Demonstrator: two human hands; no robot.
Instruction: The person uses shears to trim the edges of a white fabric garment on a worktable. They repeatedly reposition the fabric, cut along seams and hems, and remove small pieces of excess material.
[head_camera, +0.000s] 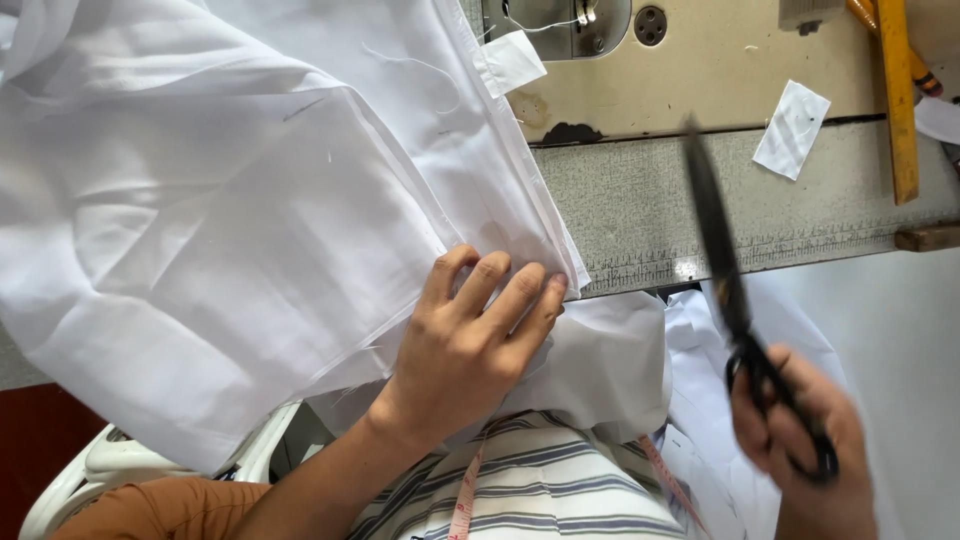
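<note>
A large sheet of white fabric (230, 220) is spread over the tabletop (660, 210) and held down by the left hand (470, 340), whose fingers are laid flat and open on a folded, stitched edge at the tabletop's near lip. The cloth is judged light, thin and limp, prone to sliding and creasing; it is best pinned or pinched along that firmer hem. To the right of that hand, black scissors (730, 290), rigid metal with long blades pointing away, are gripped by the right hand (800, 440), closed through the handles and blurred. Beyond the scissors a yellow wooden ruler (898, 100) and a small white fabric scrap (792, 128) are seen.
</note>
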